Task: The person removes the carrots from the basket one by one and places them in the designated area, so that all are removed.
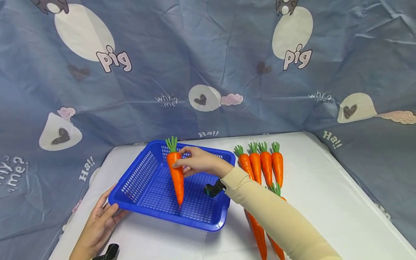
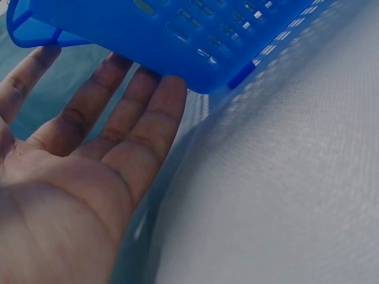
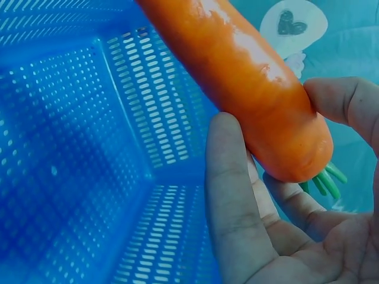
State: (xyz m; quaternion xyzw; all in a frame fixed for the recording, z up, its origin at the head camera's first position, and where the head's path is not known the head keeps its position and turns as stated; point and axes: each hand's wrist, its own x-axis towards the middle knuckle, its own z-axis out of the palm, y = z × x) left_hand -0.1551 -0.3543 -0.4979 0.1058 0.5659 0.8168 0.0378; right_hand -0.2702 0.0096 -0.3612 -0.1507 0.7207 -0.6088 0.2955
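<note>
A blue plastic basket (image 1: 162, 213) with slotted walls stands on the white table. My right hand (image 1: 198, 161) holds an orange carrot (image 1: 176, 173) over the basket, thumb and fingers around its thick upper part, green top up and tip pointing down. In the right wrist view the carrot (image 3: 237, 71) runs slantwise past the basket wall (image 3: 155, 100). My left hand (image 1: 101, 221) is at the basket's near left corner. The left wrist view shows its fairly straight fingers (image 2: 151, 127) touching the outside of the basket (image 2: 160, 50) below the rim.
Several carrots (image 1: 266, 164) lie in a row right of the basket, green tops away from me. More carrots (image 1: 259, 234) lie nearer, partly hidden by my right sleeve (image 1: 273, 213). A blue-grey printed cloth (image 1: 208, 65) hangs behind the white table (image 1: 318, 202).
</note>
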